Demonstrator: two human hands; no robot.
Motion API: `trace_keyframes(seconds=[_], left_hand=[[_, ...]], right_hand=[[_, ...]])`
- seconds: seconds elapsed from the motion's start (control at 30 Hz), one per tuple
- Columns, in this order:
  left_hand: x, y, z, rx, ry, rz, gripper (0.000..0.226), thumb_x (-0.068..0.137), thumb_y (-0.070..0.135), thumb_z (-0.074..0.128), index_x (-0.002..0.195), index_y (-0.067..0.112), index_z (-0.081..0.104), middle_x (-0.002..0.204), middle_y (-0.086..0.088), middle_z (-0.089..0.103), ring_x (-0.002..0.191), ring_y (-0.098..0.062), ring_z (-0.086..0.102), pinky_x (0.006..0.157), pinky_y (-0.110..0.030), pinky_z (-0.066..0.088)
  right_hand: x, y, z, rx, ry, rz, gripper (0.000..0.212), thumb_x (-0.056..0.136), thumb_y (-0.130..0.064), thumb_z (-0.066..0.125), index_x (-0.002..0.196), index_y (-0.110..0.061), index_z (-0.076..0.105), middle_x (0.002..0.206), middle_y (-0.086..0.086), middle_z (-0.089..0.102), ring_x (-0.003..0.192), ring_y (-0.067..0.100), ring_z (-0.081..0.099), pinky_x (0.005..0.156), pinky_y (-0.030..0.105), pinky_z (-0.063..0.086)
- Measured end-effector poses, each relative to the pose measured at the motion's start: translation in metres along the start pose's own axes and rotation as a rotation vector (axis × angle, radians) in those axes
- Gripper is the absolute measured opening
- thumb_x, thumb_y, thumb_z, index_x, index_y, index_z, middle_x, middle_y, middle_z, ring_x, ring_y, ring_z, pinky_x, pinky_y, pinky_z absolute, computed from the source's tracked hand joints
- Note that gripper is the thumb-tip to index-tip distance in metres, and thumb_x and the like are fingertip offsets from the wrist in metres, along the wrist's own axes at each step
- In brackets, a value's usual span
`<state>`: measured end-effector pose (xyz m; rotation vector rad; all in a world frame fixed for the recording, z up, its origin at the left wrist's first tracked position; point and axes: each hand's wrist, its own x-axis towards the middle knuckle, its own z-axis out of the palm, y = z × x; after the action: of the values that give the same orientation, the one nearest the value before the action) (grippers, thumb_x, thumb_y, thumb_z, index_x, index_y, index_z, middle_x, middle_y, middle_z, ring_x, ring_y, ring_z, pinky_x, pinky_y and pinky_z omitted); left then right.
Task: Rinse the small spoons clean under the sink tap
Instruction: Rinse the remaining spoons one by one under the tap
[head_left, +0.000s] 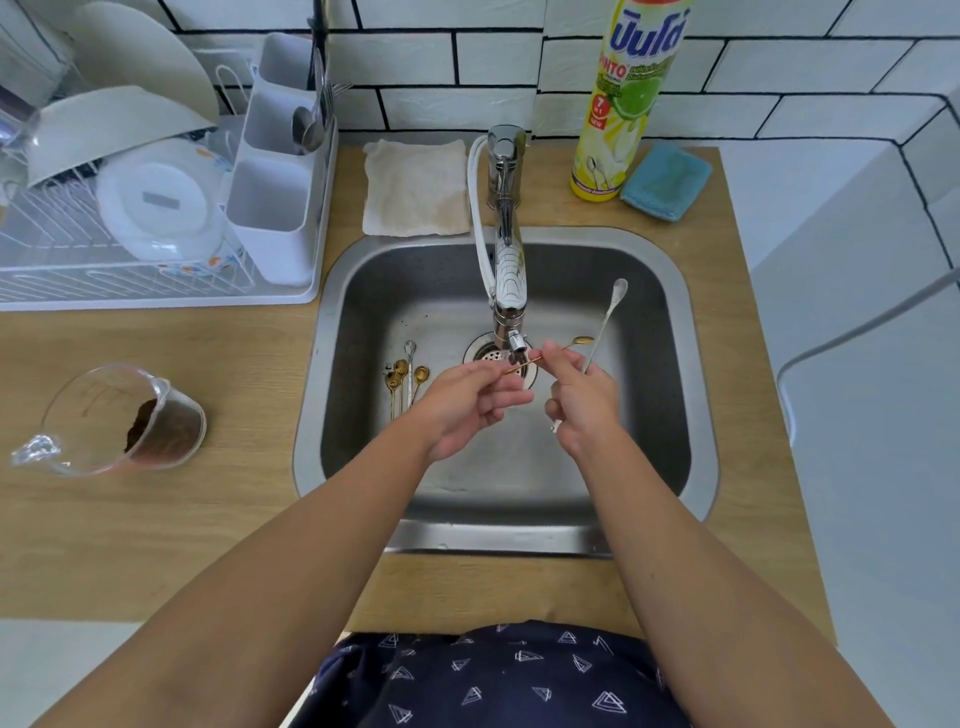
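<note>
Gold thin-handled small spoon (550, 352) pinched by left hand (467, 405) and right hand (584, 405), right also gripping long silver spoon (605, 322); rub bowl directly under chrome tap (506, 249).

Single head-worn wide-angle view, looking steeply down and forward from close above the steel sink (696, 395), which sits centre frame, with the tap (506, 244) toward 12 o'clock, the dish rack (156, 291) at 10 o'clock, and both forearms entering from 6 o'clock.
</note>
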<state>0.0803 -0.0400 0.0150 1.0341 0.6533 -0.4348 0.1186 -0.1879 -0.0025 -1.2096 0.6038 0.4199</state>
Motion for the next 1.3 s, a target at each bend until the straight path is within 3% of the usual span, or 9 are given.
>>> trace_keyframes(seconds=[0.1,0.2,0.37,0.47,0.6,0.8,1.03,1.17,1.3], left_hand=[[0.001,0.0,0.004,0.203,0.173,0.029,0.015,0.101,0.024,0.056,0.1,0.015,0.066,0.056,0.006,0.056,0.049,-0.011,0.061,0.049,-0.021,0.038],[-0.001,-0.003,0.003,0.594,0.185,0.251,0.02,0.096,0.035,0.065,0.083,0.02,0.068,0.065,0.006,0.062,0.053,-0.01,0.061,0.054,-0.015,0.045],[-0.002,-0.001,0.008,1.04,0.249,0.384,0.034,0.105,0.038,0.046,0.075,0.029,0.06,0.068,0.009,0.061,0.051,-0.002,0.061,0.049,-0.013,0.036],[-0.001,-0.004,0.009,0.847,0.195,0.317,0.037,0.104,0.04,0.048,0.074,0.023,0.061,0.057,0.011,0.052,0.051,-0.01,0.048,0.05,-0.024,0.037],[-0.01,-0.008,0.008,0.618,-0.065,0.161,0.028,0.107,0.029,0.042,0.099,0.012,0.063,0.063,0.005,0.046,0.051,-0.008,0.04,0.047,-0.02,0.036],[-0.019,-0.002,0.006,0.567,-0.063,0.107,0.022,0.104,0.022,0.039,0.094,0.012,0.056,0.059,0.003,0.047,0.046,-0.009,0.039,0.043,-0.022,0.034],[-0.032,-0.009,-0.017,0.68,-0.027,0.157,0.032,0.107,0.033,0.039,0.082,0.015,0.048,0.054,0.01,0.04,0.045,-0.006,0.033,0.042,-0.021,0.027],[-0.036,-0.007,-0.027,0.752,0.007,0.19,0.034,0.107,0.034,0.039,0.083,0.013,0.05,0.057,0.007,0.043,0.049,-0.008,0.035,0.044,-0.022,0.029],[-0.038,-0.009,-0.028,0.749,0.025,0.179,0.033,0.108,0.032,0.038,0.086,0.012,0.052,0.062,0.0,0.043,0.052,-0.012,0.035,0.046,-0.024,0.029]], right_hand=[[-0.002,0.004,0.005,-0.028,-0.01,0.016,0.021,0.092,-0.027,0.079,0.073,-0.02,0.078,0.094,0.009,0.08,0.039,0.007,0.023,0.041,0.025,0.02],[0.0,0.003,0.007,-0.057,0.057,0.002,0.017,0.091,-0.028,0.079,0.088,-0.012,0.077,0.102,0.012,0.08,0.039,0.008,0.021,0.039,0.024,0.021],[0.002,0.0,0.009,-0.064,0.063,-0.01,0.019,0.092,-0.03,0.079,0.084,-0.013,0.078,0.092,0.007,0.08,0.039,0.008,0.023,0.04,0.024,0.022],[0.005,-0.004,0.008,-0.027,0.01,-0.014,0.013,0.094,-0.025,0.076,0.086,-0.015,0.076,0.086,0.001,0.08,0.037,0.006,0.026,0.039,0.022,0.022],[0.011,-0.009,0.005,-0.02,-0.038,-0.015,0.011,0.094,-0.022,0.076,0.098,-0.014,0.071,0.082,-0.001,0.08,0.037,0.005,0.028,0.038,0.022,0.022],[-0.005,0.016,0.008,-0.144,-0.21,0.11,0.014,0.087,-0.021,0.083,0.098,-0.016,0.076,0.055,-0.01,0.06,0.04,0.005,0.031,0.034,0.02,0.025],[0.007,0.002,0.012,-0.085,-0.127,0.071,0.021,0.092,-0.022,0.078,0.072,-0.015,0.075,0.078,0.002,0.077,0.038,0.005,0.025,0.037,0.021,0.02],[0.005,0.008,0.012,-0.185,-0.154,0.071,0.015,0.087,-0.022,0.082,0.075,-0.015,0.077,0.063,-0.003,0.062,0.04,0.007,0.023,0.037,0.022,0.02],[-0.01,0.026,0.01,-0.323,-0.286,0.119,0.009,0.082,-0.02,0.086,0.087,-0.016,0.08,0.08,0.006,0.068,0.043,0.006,0.03,0.038,0.022,0.024]])
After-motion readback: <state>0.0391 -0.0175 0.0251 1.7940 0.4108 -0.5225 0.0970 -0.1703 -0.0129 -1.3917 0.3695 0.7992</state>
